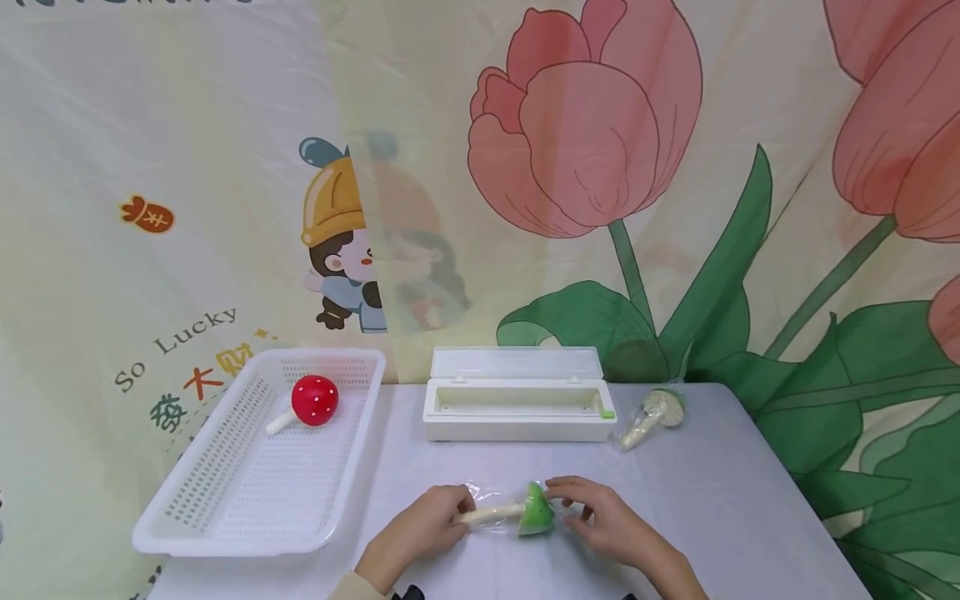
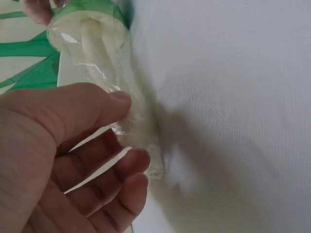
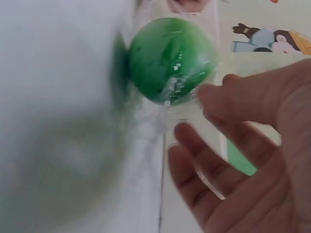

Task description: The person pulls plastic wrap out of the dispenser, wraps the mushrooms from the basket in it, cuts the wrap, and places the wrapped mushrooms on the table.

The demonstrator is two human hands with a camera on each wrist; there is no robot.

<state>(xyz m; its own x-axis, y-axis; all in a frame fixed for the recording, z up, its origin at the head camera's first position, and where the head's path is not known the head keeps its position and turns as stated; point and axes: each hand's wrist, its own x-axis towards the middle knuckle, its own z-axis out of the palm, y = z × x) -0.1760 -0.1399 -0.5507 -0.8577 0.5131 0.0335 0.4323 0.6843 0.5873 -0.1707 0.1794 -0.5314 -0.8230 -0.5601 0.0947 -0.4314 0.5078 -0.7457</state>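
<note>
A toy mushroom with a green cap (image 1: pixel 536 512) and pale stem lies sideways over the cloth, wrapped in a clear plastic bag (image 2: pixel 109 73). My left hand (image 1: pixel 426 527) pinches the bag around the stem end between thumb and fingers. At the cap side is my right hand (image 1: pixel 611 523), fingers loosely bent. In the right wrist view its thumb (image 3: pixel 214 99) comes right to the film beside the green dome, while the other fingers hang apart from it. The cap's underside faces the left hand.
A white mesh basket (image 1: pixel 247 546) on the left holds a red spotted toy mushroom (image 1: pixel 315 400). Behind the hands stands a white lidded box (image 1: pixel 517 431), its lid raised. Another bagged mushroom (image 1: pixel 660 410) lies right of the box. A printed curtain (image 1: pixel 420 75) hangs behind the table.
</note>
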